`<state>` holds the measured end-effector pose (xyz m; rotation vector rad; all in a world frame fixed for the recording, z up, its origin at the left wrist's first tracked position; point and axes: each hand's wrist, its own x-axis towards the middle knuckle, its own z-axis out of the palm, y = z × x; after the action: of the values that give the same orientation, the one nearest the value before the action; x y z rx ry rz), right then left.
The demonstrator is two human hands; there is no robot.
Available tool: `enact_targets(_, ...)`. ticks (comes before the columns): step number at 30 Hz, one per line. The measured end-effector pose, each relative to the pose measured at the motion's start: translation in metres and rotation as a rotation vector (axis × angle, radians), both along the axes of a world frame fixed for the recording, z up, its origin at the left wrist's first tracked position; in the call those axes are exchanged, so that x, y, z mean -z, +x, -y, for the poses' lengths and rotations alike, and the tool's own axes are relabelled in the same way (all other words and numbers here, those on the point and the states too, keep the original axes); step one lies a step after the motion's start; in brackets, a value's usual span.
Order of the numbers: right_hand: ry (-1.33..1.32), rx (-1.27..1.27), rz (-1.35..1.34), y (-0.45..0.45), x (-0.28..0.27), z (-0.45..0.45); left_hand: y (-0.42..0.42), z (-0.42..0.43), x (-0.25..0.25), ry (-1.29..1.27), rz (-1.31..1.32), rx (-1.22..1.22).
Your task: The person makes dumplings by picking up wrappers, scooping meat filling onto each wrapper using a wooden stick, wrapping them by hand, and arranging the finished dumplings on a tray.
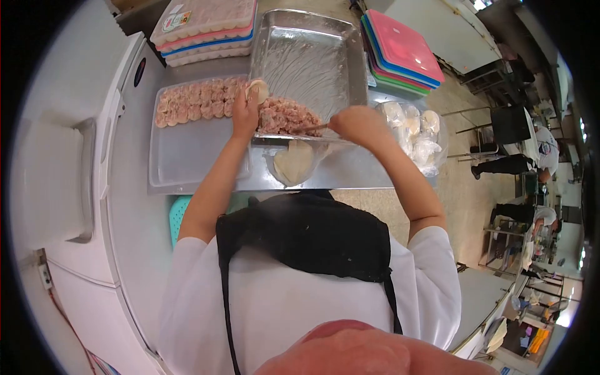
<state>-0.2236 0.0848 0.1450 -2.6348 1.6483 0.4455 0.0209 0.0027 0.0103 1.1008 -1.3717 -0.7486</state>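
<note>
My left hand [245, 112] is closed on a round dough wrapper [257, 91] at the left edge of a deep metal tray [306, 59]. Minced meat filling [281, 115] is heaped along the tray's near left side. In my right hand [359, 127] is a thin-handled tool, its handle [312, 128] pointing left; the working end is down in the meat and its shape is hidden. Left of the metal tray, a translucent plastic tray [197, 153] carries rows of meat-filled dumplings [197, 103] in its far half. A stack of wrappers [294, 162] lies in plastic nearest me.
Bagged wrapper stacks [412, 128] sit on the right of the metal table [362, 175]. Coloured lids [406, 47] are piled at the back right, and stacked filled trays [203, 31] at the back left. A white fridge [125, 206] stands on the left. Other people [547, 150] are farther right.
</note>
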Motion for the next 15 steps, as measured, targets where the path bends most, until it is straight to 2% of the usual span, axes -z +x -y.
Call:
enact_targets(3,-0.128,-0.038,0.201,0.002,-0.006,0.017,-0.001,-0.002,-0.002,0.076,-0.187,-0.021)
enact_targets(4,-0.192,-0.084,0.219,0.005,0.003,0.025,-0.003,0.000,-0.002,0.093,-0.267,-0.033)
enact_targets(6,-0.318,-0.175,0.252,0.015,0.040,0.040,-0.003,0.001,0.001,0.059,-0.237,-0.095)
enact_targets(8,-0.183,-0.151,0.284,0.029,0.065,0.036,-0.002,0.004,0.006,0.048,-0.225,-0.101)
enact_targets(10,-0.086,-0.074,0.321,0.045,0.071,0.016,-0.001,0.007,0.013,0.055,-0.237,-0.052)
enact_targets(11,0.046,-0.013,0.278,0.046,0.066,0.013,-0.001,0.006,0.014,0.035,-0.236,-0.069)
enact_targets(15,0.150,0.049,0.637,0.021,0.084,0.009,-0.004,0.001,0.003,0.006,-0.210,-0.122)
